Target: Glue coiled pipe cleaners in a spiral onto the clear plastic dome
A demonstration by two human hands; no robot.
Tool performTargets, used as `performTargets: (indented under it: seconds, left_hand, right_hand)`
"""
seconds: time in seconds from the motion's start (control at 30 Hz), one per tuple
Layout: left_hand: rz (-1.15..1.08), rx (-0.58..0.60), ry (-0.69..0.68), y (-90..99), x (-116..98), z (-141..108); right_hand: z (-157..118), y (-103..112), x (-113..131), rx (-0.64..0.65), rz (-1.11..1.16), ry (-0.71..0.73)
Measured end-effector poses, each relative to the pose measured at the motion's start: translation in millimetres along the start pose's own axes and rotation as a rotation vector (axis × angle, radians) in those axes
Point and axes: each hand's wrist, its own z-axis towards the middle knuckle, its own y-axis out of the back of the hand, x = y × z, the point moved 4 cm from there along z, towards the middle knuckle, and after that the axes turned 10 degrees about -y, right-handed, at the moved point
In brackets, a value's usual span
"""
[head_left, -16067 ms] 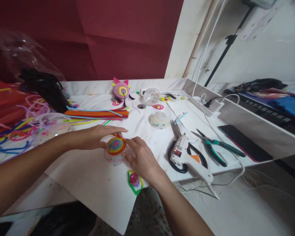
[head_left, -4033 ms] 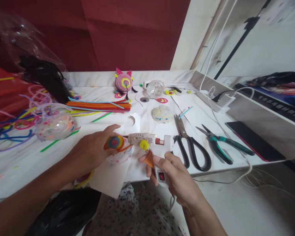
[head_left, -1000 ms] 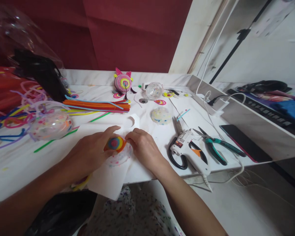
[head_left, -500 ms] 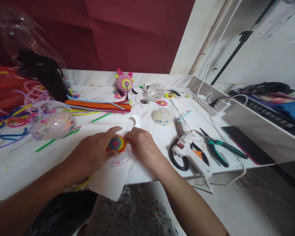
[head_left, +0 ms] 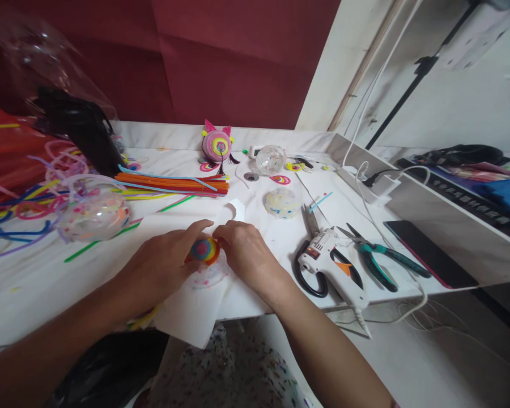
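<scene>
A round coil of red, blue, yellow and orange rings (head_left: 204, 249) rests against a clear speckled dome (head_left: 208, 276) near the table's front edge. My left hand (head_left: 168, 258) grips the coil from the left, thumb below and index finger above. At the coil's right edge, the fingers of my right hand (head_left: 243, 246) are pinched together on its rim. Under both hands lies a white paper sheet (head_left: 187, 317) that hangs over the edge.
A glue gun (head_left: 329, 260), scissors (head_left: 310, 224) and green-handled pliers (head_left: 378, 255) lie right, beside a phone (head_left: 429, 255). Orange pipe cleaners (head_left: 170, 184), a pink eared ball (head_left: 217, 145) and clear balls (head_left: 271, 160) stand behind. A speckled ball (head_left: 94, 215) sits left.
The whole view has shifted very slightly. Both hands keep nearly the same hold on the coil.
</scene>
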Motion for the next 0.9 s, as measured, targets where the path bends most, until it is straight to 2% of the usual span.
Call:
performTargets:
  seconds: [0.33,0.63,0.77,0.9]
  left_hand:
    - [-0.003,-0.005,-0.019,1.0,-2,-1]
    - [-0.022,-0.018,-0.034,0.9,-1,0]
    - [-0.011,0.016,0.014,2.4,-4,1]
    - [-0.011,-0.008,0.018,2.8,-5,1]
  right_hand:
    - [-4,-1,-1,-0.047,0.044,-0.042]
    - [-11,5,8,-0.042,-0.049,-0.066]
    - [-13,4,12,-0.050,-0.084,-0.028]
    - [-14,-1,16,-0.052,-0.184,0.086]
